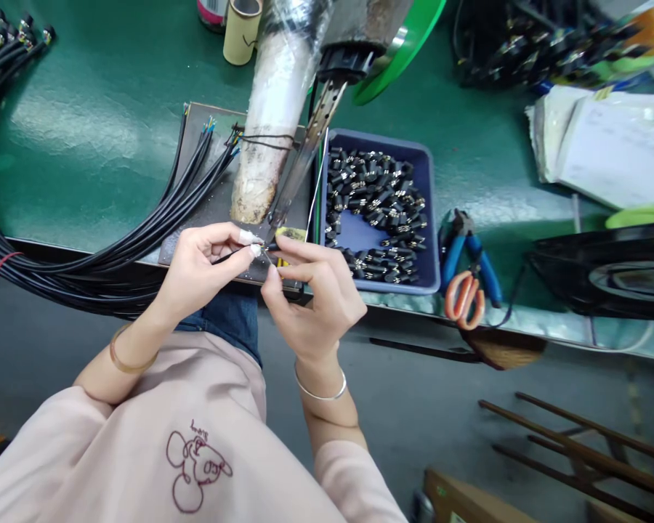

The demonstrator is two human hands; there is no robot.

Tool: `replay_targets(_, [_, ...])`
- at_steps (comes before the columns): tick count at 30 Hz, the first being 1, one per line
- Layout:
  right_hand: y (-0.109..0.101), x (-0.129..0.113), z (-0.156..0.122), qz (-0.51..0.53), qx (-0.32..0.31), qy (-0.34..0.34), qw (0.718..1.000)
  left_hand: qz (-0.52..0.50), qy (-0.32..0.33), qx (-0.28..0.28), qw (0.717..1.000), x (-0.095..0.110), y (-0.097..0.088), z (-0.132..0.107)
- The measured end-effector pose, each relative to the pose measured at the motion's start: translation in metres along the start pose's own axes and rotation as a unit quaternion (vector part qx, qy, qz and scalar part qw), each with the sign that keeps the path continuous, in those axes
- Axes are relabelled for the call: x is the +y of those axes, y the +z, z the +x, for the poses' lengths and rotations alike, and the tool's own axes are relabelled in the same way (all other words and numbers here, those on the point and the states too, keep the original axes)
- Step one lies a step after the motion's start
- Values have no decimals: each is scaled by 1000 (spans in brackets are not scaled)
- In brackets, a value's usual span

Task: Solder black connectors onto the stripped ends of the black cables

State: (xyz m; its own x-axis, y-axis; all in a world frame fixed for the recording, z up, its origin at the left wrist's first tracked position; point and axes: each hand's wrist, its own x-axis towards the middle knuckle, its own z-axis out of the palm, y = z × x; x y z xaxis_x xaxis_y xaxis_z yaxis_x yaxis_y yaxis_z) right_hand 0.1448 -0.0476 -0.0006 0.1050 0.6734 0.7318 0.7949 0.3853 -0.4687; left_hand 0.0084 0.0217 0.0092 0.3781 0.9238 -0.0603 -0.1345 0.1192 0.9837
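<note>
My left hand (207, 265) is closed in a pinch, white wraps on its thumb and fingertip, around a black cable (224, 258). Facing it, my right hand (319, 290) pinches what looks like a small black connector (273, 247), mostly covered by the fingers. A thin silvery strand (268, 258) shows between the two hands; where it ends I cannot tell. Just above the fingertips points a soldering iron (308, 156) with a slotted metal barrel. Solder wire (317, 181) hangs beside it from a green spool (400, 54). Under the hands lies a dark board (201, 200).
A bundle of black cables (114, 240) with stripped ends lies left. Right of the iron stands a blue tray (433, 218) of black connectors (378, 189). Further right are blue-handled cutters (485, 269), orange-handled scissors (464, 298), papers (615, 145) and a black fan-like device (615, 272). A plastic-wrapped tube (277, 94) slants overhead.
</note>
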Motion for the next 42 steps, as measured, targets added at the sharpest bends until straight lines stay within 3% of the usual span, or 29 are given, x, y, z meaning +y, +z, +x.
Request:
replay_targets(6, [0,2,-5,1,-19,0,1000,-3,-32,-18,999,0,-3,0])
replay_targets(14, [-1,1,-6,-23,-9,1,1000,5,-23,-30,999,1,-4,-3])
replay_targets(20, [-1,0,-6,-21,-12,8,1000,17,14,-32,999,-2,-5,-6])
replay_targets(31, [2,3,-1,-20,-11,2,1000,149,108,9,983,0,-5,-7])
replay_targets(42, [1,1,1,-18,-15,6,1000,121,50,14,991,3,-7,-7])
